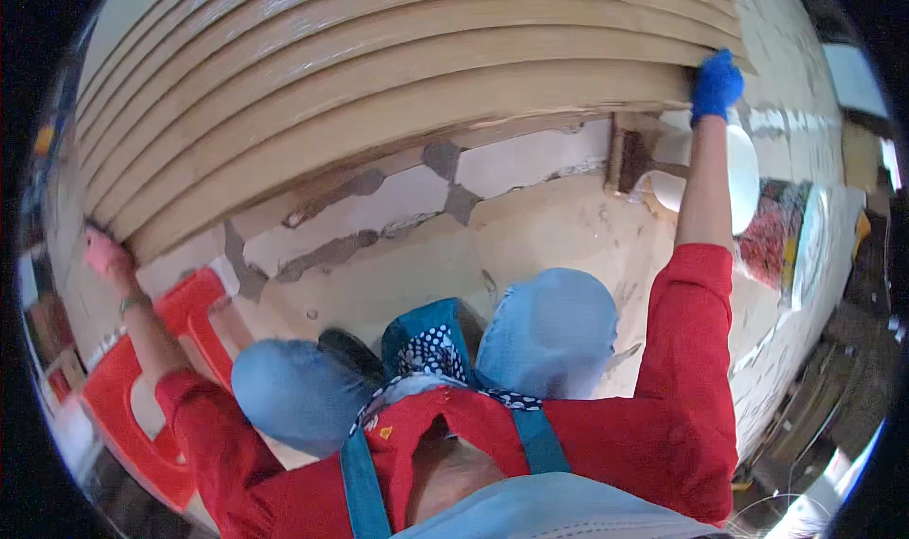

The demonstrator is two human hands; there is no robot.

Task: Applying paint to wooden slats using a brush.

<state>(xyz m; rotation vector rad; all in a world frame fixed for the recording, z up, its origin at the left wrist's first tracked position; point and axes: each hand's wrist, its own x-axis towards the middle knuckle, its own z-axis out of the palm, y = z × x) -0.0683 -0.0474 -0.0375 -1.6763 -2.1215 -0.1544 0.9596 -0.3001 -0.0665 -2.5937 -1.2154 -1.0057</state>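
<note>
Long beige planks [398, 80] lie side by side in an overlapping row across the top of the view, each edge slightly over its neighbour. My bare left hand [107, 257] is closed at the left end of the nearest plank. At that plank's right end, my right hand [718, 86], in a blue glove, is closed around the edge. Both arms are spread wide, and the fingertips of both hands are partly hidden.
A red plastic chair or stool [121, 421] stands by my left forearm. Beneath my right forearm are a white rounded container [743, 174] and a brown block-like piece [628, 155]. Farther right lies a pack with red contents [765, 241]. My knees are bent below the planks.
</note>
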